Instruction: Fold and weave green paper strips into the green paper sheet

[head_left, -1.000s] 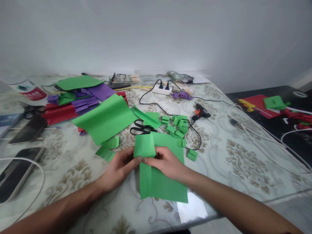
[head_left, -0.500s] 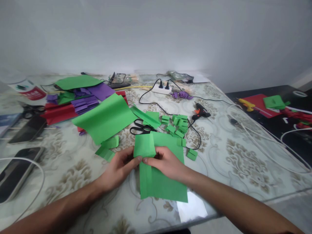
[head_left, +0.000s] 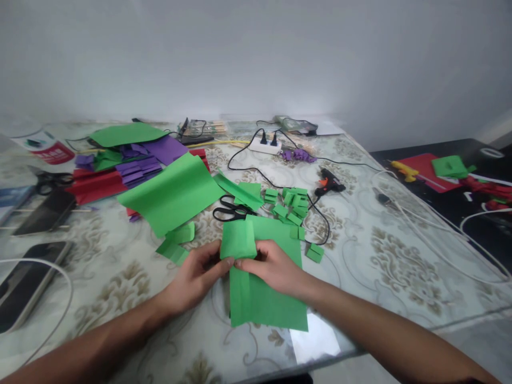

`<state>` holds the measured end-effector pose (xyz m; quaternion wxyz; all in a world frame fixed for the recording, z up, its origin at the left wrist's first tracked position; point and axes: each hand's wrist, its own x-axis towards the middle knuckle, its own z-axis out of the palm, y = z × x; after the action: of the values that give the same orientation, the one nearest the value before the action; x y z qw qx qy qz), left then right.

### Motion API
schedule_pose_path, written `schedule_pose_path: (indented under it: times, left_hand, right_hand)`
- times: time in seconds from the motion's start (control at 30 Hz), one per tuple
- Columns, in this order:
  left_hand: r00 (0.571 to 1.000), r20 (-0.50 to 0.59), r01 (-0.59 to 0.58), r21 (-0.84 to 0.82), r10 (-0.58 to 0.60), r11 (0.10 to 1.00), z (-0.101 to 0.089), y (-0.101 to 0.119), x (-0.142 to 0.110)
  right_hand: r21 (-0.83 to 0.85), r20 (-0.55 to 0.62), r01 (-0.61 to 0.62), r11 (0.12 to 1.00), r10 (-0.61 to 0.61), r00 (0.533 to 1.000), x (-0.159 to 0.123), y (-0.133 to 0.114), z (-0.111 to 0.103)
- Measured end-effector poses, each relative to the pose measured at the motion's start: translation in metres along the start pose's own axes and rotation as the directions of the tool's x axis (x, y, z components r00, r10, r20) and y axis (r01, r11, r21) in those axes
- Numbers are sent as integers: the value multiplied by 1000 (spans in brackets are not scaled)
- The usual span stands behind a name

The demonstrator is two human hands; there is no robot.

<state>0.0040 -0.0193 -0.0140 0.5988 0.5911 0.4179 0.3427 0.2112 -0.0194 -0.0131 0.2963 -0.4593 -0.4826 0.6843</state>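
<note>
Between both hands is a small folded piece of green paper (head_left: pixel 238 240), its near edge pinched under the thumbs. My left hand (head_left: pixel 202 272) is closed on its left side, thumb tip at the fold. From the right, my right hand (head_left: pixel 276 266) pinches the same edge, the two thumbs almost touching. Some fingertips are hidden behind the paper. Beneath lies a larger green sheet (head_left: pixel 276 306) with a crease along its left part. Black-handled scissors (head_left: pixel 231 209) rest just beyond it, beside several small folded green pieces (head_left: pixel 294 202).
A big green sheet (head_left: pixel 176 194) lies to the left over red and purple paper (head_left: pixel 138 170). Two phones (head_left: pixel 30 282) are at the far left. A glue gun (head_left: pixel 330 182) and a power strip (head_left: pixel 264 145) with cords sit farther back. A white cable (head_left: pixel 432 226) curves at right.
Hardly anything differs. The folded green paper has shifted very slightly to the right, and both hands keep their pinch on its near edge.
</note>
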Motion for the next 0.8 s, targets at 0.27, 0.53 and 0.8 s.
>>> schedule_pose_path:
  times: [0.27, 0.53, 0.8]
  left_hand:
    - [999, 2, -37, 13, 37, 999, 0, 2, 0]
    - [999, 9, -49, 17, 49, 999, 1, 0, 1]
    - [999, 20, -28, 11, 28, 1000, 0, -3, 0]
  right_hand:
    - [-9, 34, 15, 1000, -15, 999, 1, 0, -1]
    - [0, 37, 10, 1000, -10, 999, 0, -1, -1]
    - [4, 21, -17, 1000, 17, 1000, 0, -1, 0]
